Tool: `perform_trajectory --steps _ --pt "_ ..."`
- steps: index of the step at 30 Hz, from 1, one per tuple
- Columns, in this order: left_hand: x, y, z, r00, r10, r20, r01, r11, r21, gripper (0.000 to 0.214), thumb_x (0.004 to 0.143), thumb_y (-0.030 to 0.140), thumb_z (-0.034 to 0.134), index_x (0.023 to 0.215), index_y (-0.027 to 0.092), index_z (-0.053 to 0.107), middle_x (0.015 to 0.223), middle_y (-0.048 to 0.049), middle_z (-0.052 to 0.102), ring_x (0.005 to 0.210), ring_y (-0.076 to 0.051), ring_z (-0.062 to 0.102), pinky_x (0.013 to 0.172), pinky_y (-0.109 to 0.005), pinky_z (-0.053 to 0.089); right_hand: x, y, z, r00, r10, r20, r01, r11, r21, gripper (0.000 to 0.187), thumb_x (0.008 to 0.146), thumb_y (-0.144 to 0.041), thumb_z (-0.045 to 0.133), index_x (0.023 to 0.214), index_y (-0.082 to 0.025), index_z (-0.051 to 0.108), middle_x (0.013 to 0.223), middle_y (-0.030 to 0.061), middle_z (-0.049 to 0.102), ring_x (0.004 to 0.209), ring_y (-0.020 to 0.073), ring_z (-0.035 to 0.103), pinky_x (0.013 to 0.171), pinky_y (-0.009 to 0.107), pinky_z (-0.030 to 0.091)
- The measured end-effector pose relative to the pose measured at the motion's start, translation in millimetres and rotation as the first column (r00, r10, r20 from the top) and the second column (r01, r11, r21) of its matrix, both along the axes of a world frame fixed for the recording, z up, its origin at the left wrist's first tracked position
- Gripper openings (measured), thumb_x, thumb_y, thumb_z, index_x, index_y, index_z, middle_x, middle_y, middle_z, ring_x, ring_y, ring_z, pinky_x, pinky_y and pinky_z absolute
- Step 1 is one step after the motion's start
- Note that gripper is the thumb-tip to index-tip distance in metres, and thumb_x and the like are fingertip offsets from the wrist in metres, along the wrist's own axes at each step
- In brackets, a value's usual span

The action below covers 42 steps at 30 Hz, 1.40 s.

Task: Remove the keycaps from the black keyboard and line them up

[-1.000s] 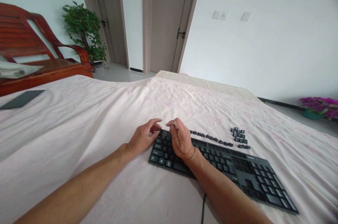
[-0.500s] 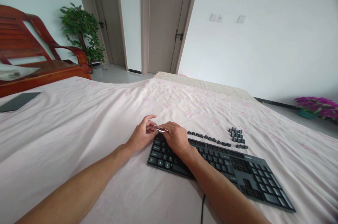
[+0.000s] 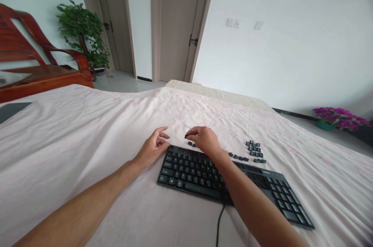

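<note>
Head-worn view, forward and down

Soft, fairly bright light falls evenly; its direction is hard to tell. Beyond the left hand (image 3: 151,148) and right hand (image 3: 206,141), the white wall (image 3: 279,60) is palest, darkening to a smudge at the far upper right corner. Around the left hand, folds in the sheet (image 3: 116,134) carry faint, soft-edged shadows. Nearer than the right hand, the black keyboard (image 3: 192,169) shows a dull sheen, its lettering mostly too small to read. Far left of both hands, the chair (image 3: 70,53) has glossy highlights and looks stretched. Far right, the flowers (image 3: 340,118) are blurred. Straight beyond, the door (image 3: 179,21) tilts.
</note>
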<state>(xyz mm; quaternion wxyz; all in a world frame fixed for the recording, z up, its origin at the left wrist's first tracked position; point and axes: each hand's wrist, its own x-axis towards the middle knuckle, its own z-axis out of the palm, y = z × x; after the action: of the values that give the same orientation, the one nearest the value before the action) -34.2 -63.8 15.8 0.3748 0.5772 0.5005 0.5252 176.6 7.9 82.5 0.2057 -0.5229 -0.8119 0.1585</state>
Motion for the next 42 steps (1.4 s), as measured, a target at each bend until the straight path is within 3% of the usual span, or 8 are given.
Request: perform_trajectory --steps 6,11,22,33,36,38,42 --pt "-4.6 5.8 -3.4 0.995 0.033 -0.095 -0.034 0.999 -0.007 0.048 0.08 0.028 0.057 0.126 0.022 0.046 0.105 -0.0043 0.059 0.076 -0.011 0.06 0.075 -0.028 0.05 15.6 32.2 -9.9 0.99 -0.049 0.131 0.054 0.998 -0.033 0.013 0.073 -0.028 0.066 0.082 -0.03 0.075 0.074 0.0006 0.071 0.069 0.0187 0.062 0.058 0.027 0.037" --pt "-3.8 4.6 -0.1 0.991 0.02 -0.129 -0.022 1.0 -0.018 0.042 0.079 0.029 0.058 0.12 0.019 0.054 0.106 -0.0056 0.061 0.079 -0.013 0.061 0.077 -0.029 0.05 13.0 35.7 -21.4 0.98 -0.04 0.195 0.047 0.999 -0.028 0.014 0.074 -0.031 0.065 0.085 -0.03 0.074 0.075 0.0011 0.07 0.07 0.0182 0.061 0.059 0.026 0.037" --pt "-4.9 5.8 -0.9 0.987 0.004 -0.162 -0.01 0.999 -0.036 0.038 0.08 0.029 0.055 0.116 0.018 0.058 0.106 -0.0072 0.064 0.082 -0.015 0.062 0.078 -0.03 0.05 7.7 38.8 -18.9 0.942 -0.05 0.331 0.086 0.992 -0.096 0.017 0.074 -0.035 0.063 0.086 -0.028 0.074 0.081 0.0026 0.07 0.077 0.0182 0.062 0.066 0.026 0.04" --pt "-5.8 6.5 -1.7 0.983 0.005 -0.181 -0.01 1.0 -0.026 0.034 0.081 0.03 0.055 0.113 0.017 0.061 0.099 -0.006 0.066 0.086 -0.017 0.062 0.081 -0.03 0.049 11.3 34.0 -16.6 0.966 -0.05 0.252 0.076 0.992 -0.097 0.018 0.08 -0.033 0.057 0.087 -0.026 0.072 0.082 0.0031 0.069 0.075 0.0181 0.061 0.061 0.025 0.036" --pt "-5.9 6.4 -1.8 0.984 0.002 -0.178 -0.008 0.999 -0.031 0.035 0.081 0.031 0.055 0.113 0.017 0.06 0.098 -0.0058 0.066 0.086 -0.017 0.062 0.081 -0.029 0.049 12.6 31.1 -9.3 0.974 -0.071 0.214 0.087 0.994 -0.067 0.031 0.088 -0.041 0.047 0.082 -0.021 0.07 0.08 0.0059 0.068 0.074 0.0185 0.06 0.06 0.026 0.036" --pt "-5.7 6.0 -1.9 0.985 0.004 -0.175 -0.01 0.999 -0.033 0.035 0.082 0.032 0.055 0.113 0.018 0.061 0.098 -0.0058 0.066 0.087 -0.017 0.062 0.081 -0.029 0.048 14.3 26.9 -0.5 0.987 -0.041 0.154 0.046 0.999 -0.029 0.04 0.094 -0.041 0.036 0.082 -0.02 0.068 0.081 0.0066 0.068 0.075 0.0181 0.06 0.063 0.026 0.038" --pt "-3.7 4.0 0.4 0.987 -0.001 -0.161 -0.004 1.0 -0.028 0.033 0.083 0.035 0.055 0.109 0.017 0.063 0.099 -0.0064 0.068 0.089 -0.019 0.063 0.083 -0.031 0.048 19.2 8.0 21.2 0.978 0.198 0.071 -0.207 0.962 0.178 0.038 0.098 -0.033 0.029 0.085 -0.021 0.063 0.085 0.0056 0.065 0.086 0.0184 0.057 0.079 0.029 0.04"
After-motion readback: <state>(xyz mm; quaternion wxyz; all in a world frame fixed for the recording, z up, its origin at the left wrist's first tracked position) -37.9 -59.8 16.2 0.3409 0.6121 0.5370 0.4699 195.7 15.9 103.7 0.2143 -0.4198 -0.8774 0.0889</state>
